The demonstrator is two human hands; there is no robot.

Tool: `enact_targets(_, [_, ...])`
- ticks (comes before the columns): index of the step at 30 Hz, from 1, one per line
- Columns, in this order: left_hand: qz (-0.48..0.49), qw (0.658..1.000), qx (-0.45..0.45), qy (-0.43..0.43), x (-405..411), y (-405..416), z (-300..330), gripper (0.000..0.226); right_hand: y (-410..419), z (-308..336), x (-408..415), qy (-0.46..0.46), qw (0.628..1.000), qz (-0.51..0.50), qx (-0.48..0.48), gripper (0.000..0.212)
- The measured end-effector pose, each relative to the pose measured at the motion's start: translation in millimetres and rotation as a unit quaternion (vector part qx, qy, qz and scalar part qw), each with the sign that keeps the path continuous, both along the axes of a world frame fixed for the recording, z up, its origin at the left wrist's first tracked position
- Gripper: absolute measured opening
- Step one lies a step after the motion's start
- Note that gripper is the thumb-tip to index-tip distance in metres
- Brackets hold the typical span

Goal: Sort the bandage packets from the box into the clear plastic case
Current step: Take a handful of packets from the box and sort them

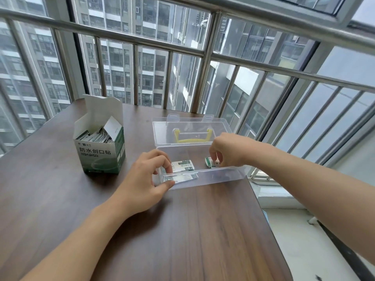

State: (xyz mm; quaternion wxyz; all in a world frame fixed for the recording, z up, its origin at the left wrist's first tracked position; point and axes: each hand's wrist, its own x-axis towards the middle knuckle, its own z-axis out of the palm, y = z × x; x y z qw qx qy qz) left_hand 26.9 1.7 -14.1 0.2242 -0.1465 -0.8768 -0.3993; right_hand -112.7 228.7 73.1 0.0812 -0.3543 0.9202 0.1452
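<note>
- Placing packets inside the clear case (pixel 203 177): both hands work in its open tray, which sits on the table (pixel 182 230) with the lid (pixel 192 126) folded back toward the window railing (pixel 203 53).
- Left hand (pixel 150 179): fingers curled, pinching a bandage packet (pixel 182 166) at the left end of the tray, thumb against the front wall.
- Right hand (pixel 225 151): fingertips closed on a second packet (pixel 210 162) at the right end, held tilted just above or on the floor of the tray; which, cannot be told.
- Box (pixel 101 151): stands open to the left of the case, well stocked with packets (pixel 95 136).
- Step in hand, as judged: laying down two packets; the sorting is at an early stage.
- Next move calls for releasing both packets flat, then reaching left to the box for more.
</note>
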Motion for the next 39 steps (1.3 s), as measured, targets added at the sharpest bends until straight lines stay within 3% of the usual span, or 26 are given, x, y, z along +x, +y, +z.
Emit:
enact_targets(6, [0.0,1.0,-0.008,0.001,0,1,0,0.029,2,2,-2,0.054,0.993,0.066,0.081,0.033])
enact_targets(10, [0.001,1.0,-0.003,0.009,-1,-2,-1,0.029,1,3,0,0.088,0.987,0.087,0.1,0.017])
enact_targets(16, [0.026,0.999,0.015,0.018,-4,-7,-2,0.031,0,1,1,0.026,0.992,0.114,0.038,0.052])
enact_targets(19, [0.038,0.999,0.017,0.024,-6,-8,-2,0.032,-5,3,0,0.021,0.993,0.102,0.061,0.04])
enact_targets(23, [0.035,0.998,0.036,0.029,-6,-7,-3,0.04,-5,29,4,-0.001,0.994,0.056,-0.095,0.029])
enact_targets(27, [0.039,0.997,0.057,0.035,-8,-4,0,0.063,-14,43,25,-0.042,0.954,0.045,-0.294,0.021])
enact_targets(29, [0.04,0.996,0.062,0.043,-9,-3,1,0.073,-24,41,36,-0.046,0.951,0.033,-0.305,0.029])
enact_targets(32, [0.056,0.993,0.076,0.068,-6,-2,5,0.078,-37,37,43,0.039,0.965,0.046,-0.256,0.036])
enact_targets(35, [0.143,0.967,0.094,0.191,8,-6,21,0.055,-47,40,43,0.099,0.946,0.07,-0.301,0.034])
enact_targets(37, [0.227,0.921,0.113,0.296,21,-22,35,0.041,-57,45,45,0.107,0.926,0.09,-0.351,0.031])
enact_targets(39, [0.314,0.869,0.182,0.336,28,-52,45,0.041,-69,50,50,0.116,0.911,0.105,-0.382,0.026])
